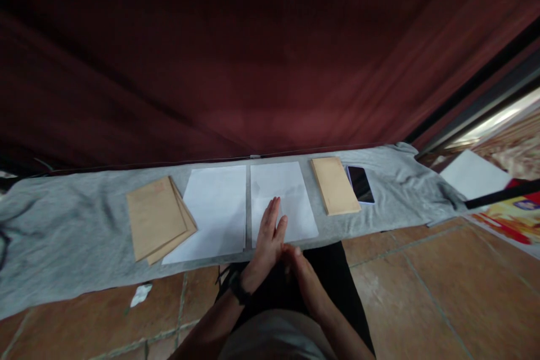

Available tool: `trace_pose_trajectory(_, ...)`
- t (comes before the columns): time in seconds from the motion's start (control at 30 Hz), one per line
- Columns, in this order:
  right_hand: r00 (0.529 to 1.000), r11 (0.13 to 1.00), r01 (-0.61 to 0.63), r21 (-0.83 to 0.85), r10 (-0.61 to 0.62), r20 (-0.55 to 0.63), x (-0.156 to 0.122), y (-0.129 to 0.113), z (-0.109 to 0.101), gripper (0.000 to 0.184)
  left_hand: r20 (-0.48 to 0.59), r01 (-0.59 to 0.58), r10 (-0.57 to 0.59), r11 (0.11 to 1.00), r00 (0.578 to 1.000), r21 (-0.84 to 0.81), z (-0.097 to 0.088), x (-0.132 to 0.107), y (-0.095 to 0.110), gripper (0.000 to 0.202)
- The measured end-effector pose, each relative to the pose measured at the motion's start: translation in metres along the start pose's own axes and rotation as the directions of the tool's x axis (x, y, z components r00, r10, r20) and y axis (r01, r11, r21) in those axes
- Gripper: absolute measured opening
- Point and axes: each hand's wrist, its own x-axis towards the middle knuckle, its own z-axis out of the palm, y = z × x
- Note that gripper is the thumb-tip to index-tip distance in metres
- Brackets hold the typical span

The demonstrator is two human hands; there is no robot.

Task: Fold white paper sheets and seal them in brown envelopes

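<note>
My left hand (270,234), with a dark watch (239,287) at the wrist, is held over the near edge of a white paper sheet (278,183). Its fingers are stretched out, and nothing shows in it. Against the heel of that hand rests my right hand (296,263); its fingers are blurred and partly hidden. To the left lies a stack of white paper (215,208). Brown envelopes (156,216) overlap its left side. Right of the single sheet is a pile of narrower tan envelopes (335,185), with a dark-screened phone (360,184) beside it.
A grey cloth (97,191) covers the long, narrow surface beneath these things. Behind it hangs a dark red curtain (261,67). A crumpled white scrap (140,295) lies on the tiled floor (405,292). A colourful printed box or bag (512,216) stands at the right, by a dark frame.
</note>
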Motion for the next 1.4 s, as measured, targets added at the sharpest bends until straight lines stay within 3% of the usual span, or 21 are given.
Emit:
trace_pose_trajectory(0.1, 0.992, 0.996, 0.038, -0.08, -0.047, -0.12, 0.011, 0.0, -0.016, 0.066, -0.032, -0.045, 0.053, 0.977, 0.998, 0.208, -0.005, 0.001, -0.019, 0.05)
trace_pose_trajectory(0.2, 0.946, 0.956, 0.125, -0.265, -0.196, -0.259, 0.033, 0.007, -0.029, 0.06, 0.087, -0.212, 0.193, 0.882, 0.977, 0.421, -0.002, -0.003, -0.032, 0.052)
trace_pose_trajectory(0.27, 0.942, 0.896, 0.199, -0.396, -0.287, -0.176, 0.051, 0.015, -0.031, 0.061, 0.213, -0.344, 0.272, 0.795, 0.938, 0.5, 0.006, -0.008, -0.036, 0.06)
trace_pose_trajectory(0.37, 0.934, 0.788, 0.28, -0.548, -0.356, -0.034, 0.078, 0.027, -0.027, 0.06, 0.292, -0.406, 0.284, 0.701, 0.913, 0.587, 0.018, -0.011, -0.04, 0.07)
trace_pose_trajectory(0.5, 0.913, 0.565, 0.34, -0.752, -0.391, 0.119, 0.102, 0.042, -0.028, 0.059, 0.258, -0.337, 0.218, 0.664, 0.941, 0.667, 0.018, -0.011, -0.048, 0.064)
trace_pose_trajectory(0.7, 0.878, 0.364, 0.311, -0.878, -0.463, 0.12, 0.109, 0.047, -0.057, 0.057, 0.162, -0.249, 0.191, 0.67, 0.968, 0.699, 0.003, -0.018, -0.055, 0.059)
trace_pose_trajectory(1.0, 0.862, 0.255, 0.231, -0.939, -0.5, 0.076, 0.098, 0.046, -0.094, 0.061, 0.043, -0.132, 0.14, 0.722, 0.989, 0.68, 0.0, -0.026, -0.054, 0.056)
trace_pose_trajectory(1.1, 0.858, 0.256, 0.208, -0.944, -0.512, 0.05, 0.089, 0.044, -0.088, 0.061, 0.046, -0.141, 0.151, 0.719, 0.988, 0.681, -0.001, -0.03, -0.051, 0.055)
trace_pose_trajectory(1.27, 0.872, 0.232, 0.37, -0.9, -0.42, 0.25, 0.077, 0.047, -0.058, 0.06, 0.21, -0.321, 0.243, 0.722, 0.947, 0.613, 0.009, -0.035, -0.039, 0.055)
trace_pose_trajectory(1.4, 0.876, 0.219, 0.374, -0.901, -0.401, 0.266, 0.071, 0.051, -0.051, 0.06, 0.254, -0.343, 0.235, 0.715, 0.938, 0.609, 0.013, -0.036, -0.038, 0.056)
